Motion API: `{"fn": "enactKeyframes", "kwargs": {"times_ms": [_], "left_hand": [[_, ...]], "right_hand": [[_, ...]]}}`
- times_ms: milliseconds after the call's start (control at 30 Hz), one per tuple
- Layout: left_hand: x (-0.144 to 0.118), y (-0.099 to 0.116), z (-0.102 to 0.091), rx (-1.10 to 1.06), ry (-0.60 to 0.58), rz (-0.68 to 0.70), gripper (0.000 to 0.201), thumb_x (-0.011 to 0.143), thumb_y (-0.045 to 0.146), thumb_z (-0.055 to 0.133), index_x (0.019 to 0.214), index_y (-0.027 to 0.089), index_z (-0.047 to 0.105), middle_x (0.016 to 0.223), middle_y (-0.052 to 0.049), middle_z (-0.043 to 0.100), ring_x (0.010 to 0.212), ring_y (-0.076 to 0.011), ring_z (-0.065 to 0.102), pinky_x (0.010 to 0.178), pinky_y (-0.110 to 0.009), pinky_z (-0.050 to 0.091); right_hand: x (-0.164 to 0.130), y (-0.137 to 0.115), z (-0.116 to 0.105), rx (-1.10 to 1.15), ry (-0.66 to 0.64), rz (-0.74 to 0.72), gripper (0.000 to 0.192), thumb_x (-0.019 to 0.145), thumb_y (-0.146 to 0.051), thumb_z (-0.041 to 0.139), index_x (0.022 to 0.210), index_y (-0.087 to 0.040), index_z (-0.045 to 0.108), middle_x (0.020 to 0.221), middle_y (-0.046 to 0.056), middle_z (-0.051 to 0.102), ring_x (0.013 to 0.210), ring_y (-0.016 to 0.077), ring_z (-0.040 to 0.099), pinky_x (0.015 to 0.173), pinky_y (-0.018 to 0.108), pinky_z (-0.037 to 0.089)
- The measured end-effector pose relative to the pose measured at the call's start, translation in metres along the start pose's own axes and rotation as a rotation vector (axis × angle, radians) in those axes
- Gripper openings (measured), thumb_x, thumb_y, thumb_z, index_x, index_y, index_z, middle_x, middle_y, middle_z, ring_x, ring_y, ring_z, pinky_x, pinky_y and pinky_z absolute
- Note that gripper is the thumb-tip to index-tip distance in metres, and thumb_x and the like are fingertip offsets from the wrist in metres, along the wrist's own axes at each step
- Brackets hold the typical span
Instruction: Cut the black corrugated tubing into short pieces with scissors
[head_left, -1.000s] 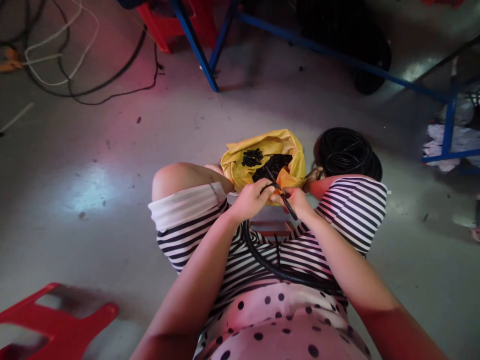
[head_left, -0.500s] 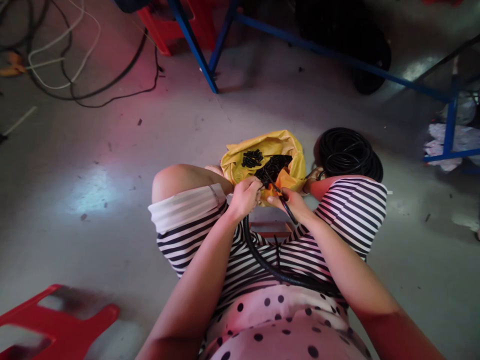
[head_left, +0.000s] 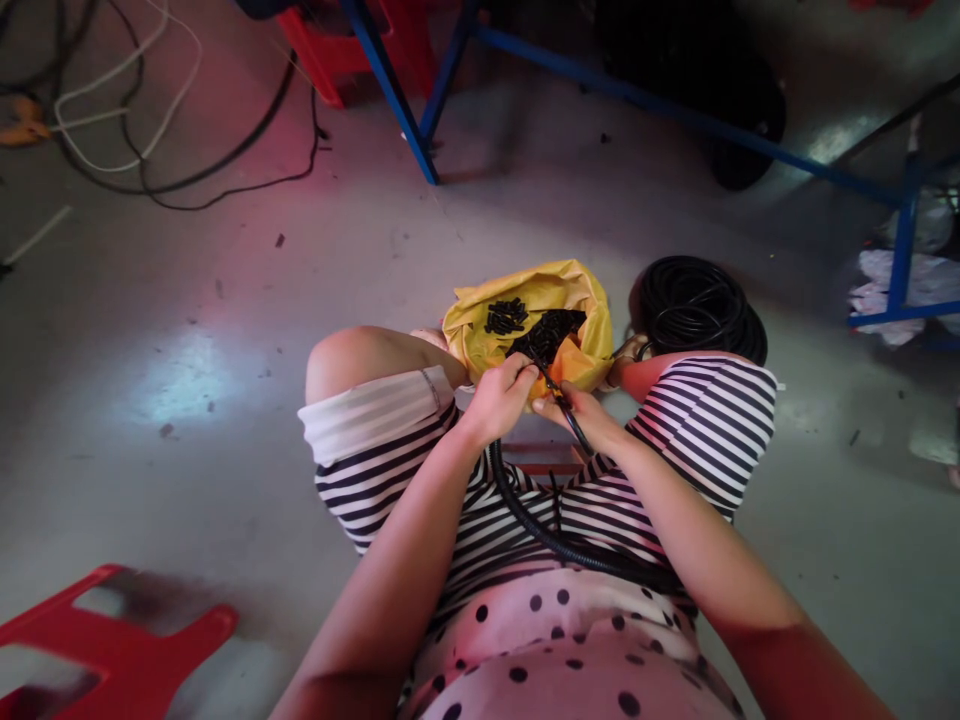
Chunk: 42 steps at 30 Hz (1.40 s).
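Note:
My left hand [head_left: 499, 400] is closed around the upper end of a black corrugated tube [head_left: 517, 510], which curves down across my lap to the right. In my right hand [head_left: 589, 415] is a pair of scissors [head_left: 576, 425] with dark handles and a spot of orange near the pivot. The blades point up and left, close to the left fingers; whether they touch the tube cannot be seen. Just beyond both hands a yellow bag [head_left: 566, 275] lies open between my feet. Inside it are many short black tube pieces [head_left: 506, 316].
A coil of black tubing [head_left: 697, 310] lies on the floor by my right foot. Ahead stands a blue metal frame [head_left: 645, 92] with a red stool [head_left: 352, 55] behind it. Another red stool [head_left: 112, 640] is at lower left, and loose cables [head_left: 225, 170] lie at upper left.
My left hand has shifted slightly right, nearer the scissors. The scissors and my right hand have barely moved, and the bag stays where it was.

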<state>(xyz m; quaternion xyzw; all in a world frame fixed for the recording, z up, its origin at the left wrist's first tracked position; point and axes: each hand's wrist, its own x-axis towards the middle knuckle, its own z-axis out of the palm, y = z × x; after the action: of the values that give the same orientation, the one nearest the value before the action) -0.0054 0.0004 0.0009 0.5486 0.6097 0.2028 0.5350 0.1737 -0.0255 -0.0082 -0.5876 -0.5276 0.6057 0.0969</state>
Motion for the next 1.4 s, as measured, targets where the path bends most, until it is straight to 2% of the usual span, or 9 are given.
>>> {"fn": "enactKeyframes", "kwargs": {"times_ms": [167, 333, 633, 900, 1133, 1400], "left_hand": [[0.003, -0.003, 0.001, -0.029, 0.029, -0.048, 0.021, 0.088, 0.031, 0.042, 0.069, 0.023, 0.045, 0.059, 0.002, 0.050, 0.061, -0.0159, 0.051, 0.059, -0.027, 0.038], [0.000, 0.000, 0.002, 0.007, 0.030, 0.004, 0.022, 0.090, 0.032, 0.042, 0.071, 0.023, 0.044, 0.062, 0.002, 0.051, 0.062, -0.0153, 0.050, 0.059, -0.027, 0.036], [0.000, -0.001, 0.002, 0.085, -0.004, 0.088, 0.023, 0.097, 0.033, 0.041, 0.076, 0.023, 0.041, 0.069, 0.001, 0.052, 0.067, -0.0158, 0.051, 0.065, -0.028, 0.037], [0.003, -0.004, 0.003, 0.202, 0.003, 0.128, 0.019, 0.097, 0.031, 0.040, 0.080, 0.024, 0.040, 0.069, 0.000, 0.052, 0.067, -0.0179, 0.051, 0.066, -0.029, 0.035], [0.004, -0.004, 0.004, 0.321, 0.003, 0.102, 0.013, 0.098, 0.026, 0.041, 0.085, 0.023, 0.045, 0.070, -0.002, 0.054, 0.068, -0.0207, 0.057, 0.064, -0.029, 0.035], [0.005, -0.002, 0.004, 0.374, -0.007, 0.080, 0.016, 0.098, 0.027, 0.043, 0.088, 0.021, 0.054, 0.074, -0.005, 0.062, 0.071, -0.0213, 0.061, 0.064, -0.029, 0.036]], "right_hand": [[0.000, 0.001, 0.002, 0.025, -0.004, 0.004, 0.052, 0.083, -0.066, 0.065, 0.105, -0.019, 0.064, 0.090, 0.004, 0.065, 0.088, 0.0223, 0.060, 0.079, 0.031, 0.045], [-0.001, -0.001, 0.001, 0.028, 0.007, 0.021, 0.055, 0.084, -0.067, 0.063, 0.110, -0.018, 0.064, 0.092, 0.005, 0.065, 0.089, 0.0230, 0.060, 0.079, 0.031, 0.044], [0.000, 0.001, 0.000, 0.038, 0.025, 0.010, 0.043, 0.086, -0.062, 0.064, 0.091, -0.020, 0.060, 0.078, 0.001, 0.059, 0.084, 0.0210, 0.059, 0.076, 0.029, 0.045], [0.001, 0.003, 0.000, 0.039, 0.028, 0.021, 0.045, 0.086, -0.064, 0.063, 0.090, -0.019, 0.060, 0.078, 0.002, 0.060, 0.083, 0.0203, 0.059, 0.077, 0.030, 0.047], [0.003, 0.005, 0.000, 0.006, -0.004, 0.012, 0.044, 0.085, -0.064, 0.064, 0.086, -0.020, 0.058, 0.077, 0.001, 0.059, 0.082, 0.0198, 0.058, 0.076, 0.029, 0.045], [0.005, 0.013, 0.002, 0.055, -0.027, 0.021, 0.049, 0.086, -0.068, 0.060, 0.083, -0.019, 0.057, 0.071, -0.001, 0.057, 0.071, 0.0168, 0.054, 0.065, 0.026, 0.041]]}}
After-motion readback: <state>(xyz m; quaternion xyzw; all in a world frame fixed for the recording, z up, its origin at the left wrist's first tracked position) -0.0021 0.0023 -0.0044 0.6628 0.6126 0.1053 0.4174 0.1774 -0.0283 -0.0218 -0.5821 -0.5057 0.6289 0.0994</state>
